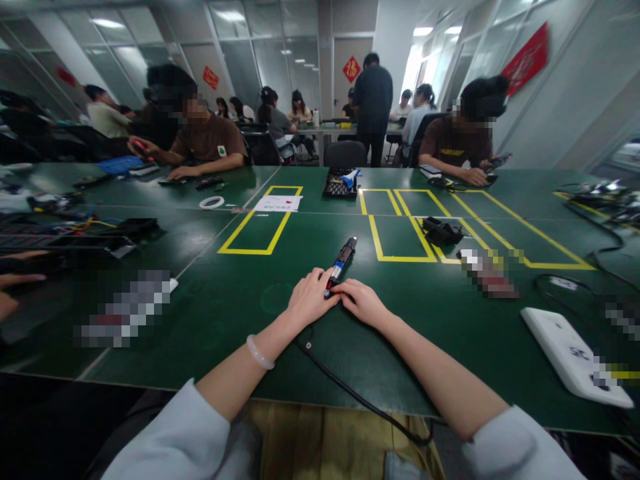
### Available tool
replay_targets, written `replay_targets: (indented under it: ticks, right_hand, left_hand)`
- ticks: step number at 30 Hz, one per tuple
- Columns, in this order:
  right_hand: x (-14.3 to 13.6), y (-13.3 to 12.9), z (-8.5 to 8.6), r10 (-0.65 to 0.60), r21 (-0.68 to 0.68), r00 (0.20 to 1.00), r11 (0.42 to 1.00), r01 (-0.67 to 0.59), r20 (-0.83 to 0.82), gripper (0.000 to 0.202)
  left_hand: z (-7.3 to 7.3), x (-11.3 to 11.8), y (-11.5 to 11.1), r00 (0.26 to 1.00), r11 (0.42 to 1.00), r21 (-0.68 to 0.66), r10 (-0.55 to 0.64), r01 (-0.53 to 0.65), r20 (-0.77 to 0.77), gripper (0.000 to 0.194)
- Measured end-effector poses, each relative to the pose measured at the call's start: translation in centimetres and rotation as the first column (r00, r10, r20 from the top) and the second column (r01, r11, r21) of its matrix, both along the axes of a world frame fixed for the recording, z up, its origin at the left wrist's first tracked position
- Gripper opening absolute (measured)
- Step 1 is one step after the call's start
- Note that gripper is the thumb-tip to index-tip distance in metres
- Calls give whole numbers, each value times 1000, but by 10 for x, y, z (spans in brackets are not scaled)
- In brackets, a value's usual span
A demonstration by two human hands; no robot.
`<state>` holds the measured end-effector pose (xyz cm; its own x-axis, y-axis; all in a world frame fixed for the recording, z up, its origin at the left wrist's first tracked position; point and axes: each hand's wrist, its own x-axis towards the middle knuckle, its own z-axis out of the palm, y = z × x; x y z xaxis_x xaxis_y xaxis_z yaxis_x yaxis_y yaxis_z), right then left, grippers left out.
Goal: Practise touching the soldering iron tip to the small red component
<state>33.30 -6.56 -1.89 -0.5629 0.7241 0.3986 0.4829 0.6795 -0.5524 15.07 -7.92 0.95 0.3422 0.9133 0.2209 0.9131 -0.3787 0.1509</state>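
An electric screwdriver (pixel 343 259) lies on the green table in front of me, its tip pointing away. Part of its casing seems to be off, showing a silver and blue body inside. My left hand (pixel 311 299) is closed around its near end, fingers on top. From the other side, my right hand (pixel 363 301) touches the same end with bent fingertips. What those fingertips pinch, if anything, is hidden. A black cable (pixel 350 390) runs from beneath my left hand to the table edge and down.
Yellow tape outlines (pixel 245 252) mark the table (pixel 240 313). A black tray (pixel 340 183), a black part (pixel 443 231) and a white power bank (pixel 573 353) stand around. A paper sheet (pixel 279 203) lies ahead. Co-workers sit opposite; another person's hand is at far left.
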Motion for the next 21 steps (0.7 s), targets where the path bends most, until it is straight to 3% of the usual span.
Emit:
replay_targets:
  ticks: [12, 16, 21]
  right_hand:
    - [6, 0, 2, -24, -72, 998, 997, 19, -61, 33]
    - [9, 1, 2, -35, -90, 997, 996, 29, -70, 30]
    - [10, 3, 0, -42, -91, 998, 995, 38, -44, 26]
  left_hand:
    - [-2, -16, 15, 1000, 999, 23, 25, -25, -17, 60]
    - [-3, -42, 35, 990, 991, 14, 136, -136, -24, 60]
    - [-4, -99, 64, 940, 940, -36, 337, -339, -58, 60]
